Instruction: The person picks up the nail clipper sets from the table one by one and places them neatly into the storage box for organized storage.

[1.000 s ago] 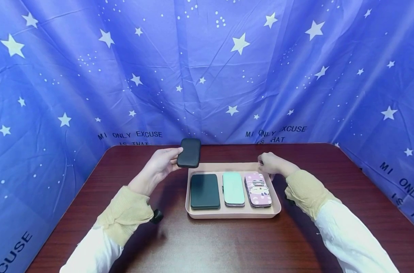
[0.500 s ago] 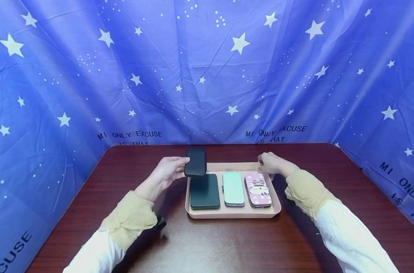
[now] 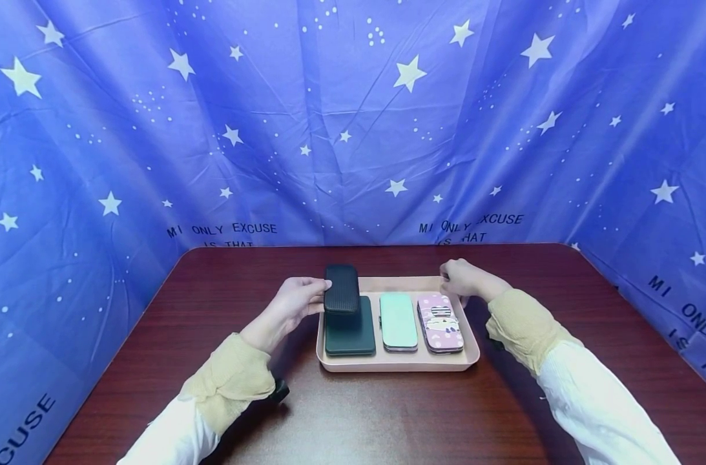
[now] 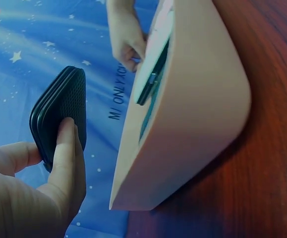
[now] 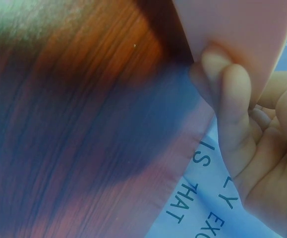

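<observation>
In the head view my left hand [image 3: 289,303] pinches a small black case [image 3: 342,290] with a textured face. It is held above the left back part of a beige tray [image 3: 399,367], partly covering a dark green flat case [image 3: 351,337] lying there. The left wrist view shows the black case [image 4: 66,106] with rounded corners, between thumb and fingers, apart from the tray wall. My right hand [image 3: 467,280] grips the tray's far right corner; in the right wrist view its fingers bend against the tray wall [image 5: 252,34]. Also in the tray are a mint case [image 3: 398,323] and a purple patterned case [image 3: 443,330].
The tray stands on a dark red-brown wooden table [image 3: 387,420]. A blue curtain [image 3: 353,116] with white stars and printed words hangs behind and along both sides of the table.
My left hand has moved right and toward me, lowering the black case from beyond the tray's back left corner to above the dark green case. The right hand and tray have stayed put.
</observation>
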Demonstrator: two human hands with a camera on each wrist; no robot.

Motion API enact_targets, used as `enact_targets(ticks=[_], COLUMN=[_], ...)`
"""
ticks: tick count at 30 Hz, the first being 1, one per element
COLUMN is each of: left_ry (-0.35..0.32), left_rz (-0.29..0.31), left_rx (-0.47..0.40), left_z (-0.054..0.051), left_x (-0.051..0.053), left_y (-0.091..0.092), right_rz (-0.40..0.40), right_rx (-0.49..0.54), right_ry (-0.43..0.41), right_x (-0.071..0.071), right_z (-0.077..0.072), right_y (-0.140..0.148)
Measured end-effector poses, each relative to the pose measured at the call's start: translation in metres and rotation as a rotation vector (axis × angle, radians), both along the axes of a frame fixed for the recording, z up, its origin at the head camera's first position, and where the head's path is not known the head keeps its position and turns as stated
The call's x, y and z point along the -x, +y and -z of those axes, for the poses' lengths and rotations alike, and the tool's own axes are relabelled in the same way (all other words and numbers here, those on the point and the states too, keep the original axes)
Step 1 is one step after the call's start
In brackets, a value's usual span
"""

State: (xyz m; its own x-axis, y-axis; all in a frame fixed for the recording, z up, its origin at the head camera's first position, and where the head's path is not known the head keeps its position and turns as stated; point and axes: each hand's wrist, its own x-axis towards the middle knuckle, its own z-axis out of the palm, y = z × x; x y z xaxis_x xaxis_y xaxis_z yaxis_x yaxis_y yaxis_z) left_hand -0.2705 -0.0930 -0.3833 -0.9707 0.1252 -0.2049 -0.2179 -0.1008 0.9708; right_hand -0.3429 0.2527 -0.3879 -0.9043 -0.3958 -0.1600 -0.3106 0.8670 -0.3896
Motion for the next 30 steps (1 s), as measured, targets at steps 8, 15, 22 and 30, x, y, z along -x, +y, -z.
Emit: enact_targets(ticks=[8, 15, 22, 30], left_ry=[0.039, 0.041, 0.063, 0.094], left_rz=[0.001, 0.016, 0.030, 0.038], left_rx=[0.088, 0.151, 0.221, 0.255], left_z=[0.009, 0.011, 0.014, 0.017], left_x=[-0.003, -0.008, -0.013, -0.015], left_y=[0.008, 0.015, 0.021, 0.022], right_rz=[-0.004, -0.003, -0.001, 0.004], right_rx=[-0.002, -0.007, 0.000, 0.006], right_ry=[-0.007, 0.001, -0.006, -0.009], right_x=[0.000, -0.001, -0.001, -0.001], right_z=[-0.001, -0.001, -0.001, 0.001], right_y=[0.000, -0.001, -0.002, 0.000])
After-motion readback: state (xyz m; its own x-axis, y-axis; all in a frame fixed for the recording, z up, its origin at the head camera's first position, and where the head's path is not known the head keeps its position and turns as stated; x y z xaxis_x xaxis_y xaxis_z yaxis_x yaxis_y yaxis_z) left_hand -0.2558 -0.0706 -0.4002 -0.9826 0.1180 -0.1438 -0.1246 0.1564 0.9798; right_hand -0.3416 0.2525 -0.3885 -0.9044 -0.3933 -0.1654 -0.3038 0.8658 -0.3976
